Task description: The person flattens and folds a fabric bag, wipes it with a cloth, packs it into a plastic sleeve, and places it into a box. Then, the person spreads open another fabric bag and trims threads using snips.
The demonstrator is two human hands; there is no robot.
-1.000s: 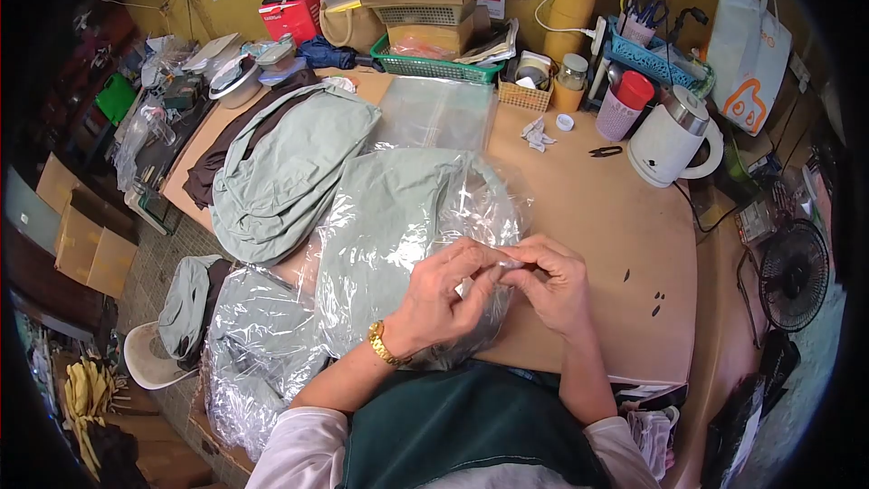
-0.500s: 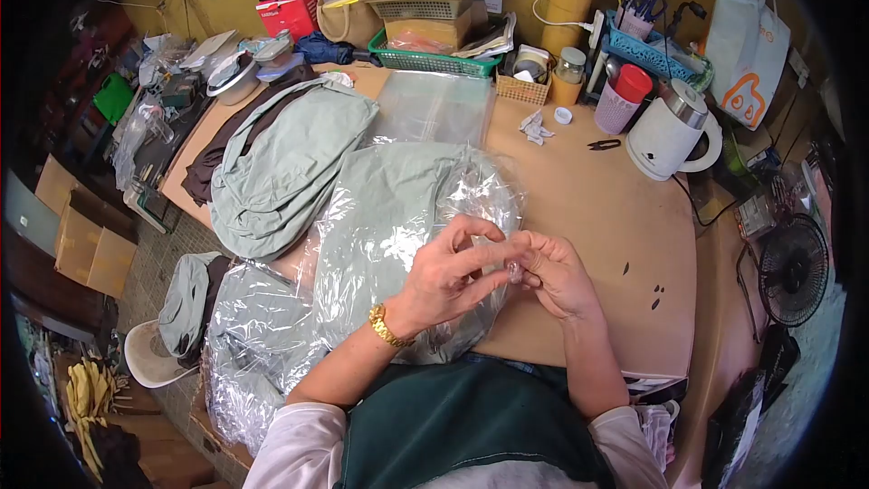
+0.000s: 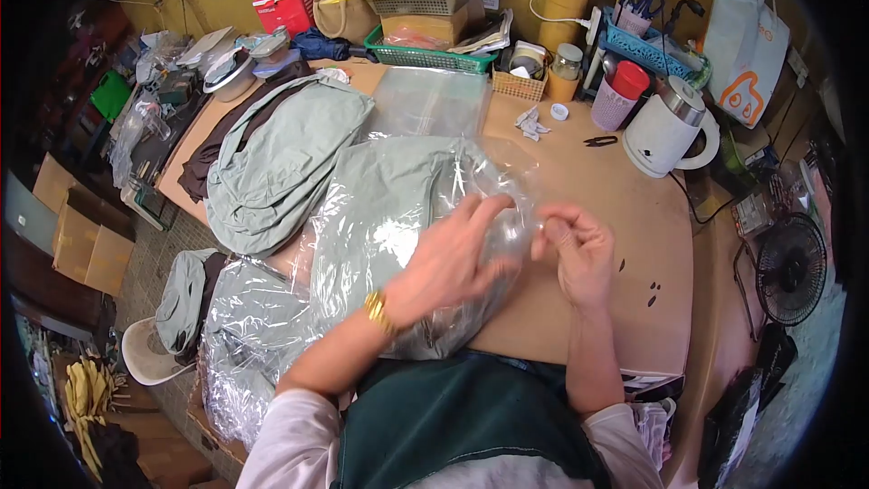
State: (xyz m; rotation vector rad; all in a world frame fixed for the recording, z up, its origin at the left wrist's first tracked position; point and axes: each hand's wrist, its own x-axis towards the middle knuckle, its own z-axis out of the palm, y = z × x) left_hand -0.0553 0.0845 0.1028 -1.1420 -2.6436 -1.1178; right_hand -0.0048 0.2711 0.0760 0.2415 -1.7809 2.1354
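A clear plastic bag [image 3: 507,217] with a folded grey-green garment [image 3: 380,190] inside lies on the table in front of me. My left hand [image 3: 453,258], with a gold watch on its wrist, is over the bag's right part, fingers apart and slightly blurred. Just beyond the bag's right edge, my right hand [image 3: 579,249] is closed in a pinch; whatever lies between thumb and finger is too small to make out. To the left rests a pile of loose grey-green fabric [image 3: 281,154]. Another plastic-wrapped garment [image 3: 253,335] sits lower left.
Flat clear bags [image 3: 430,100] are stacked behind the wrapped garment. Small black thread snips [image 3: 600,141] lie near a white kettle [image 3: 665,131]. A green basket [image 3: 434,59] holding boxes stands at the back. A black fan [image 3: 790,269] is at right.
My hands were together over the bag's right edge, fingers pinching crumpled plastic. Now they are apart: the left has spread its fingers, and the right has shifted slightly right and up.
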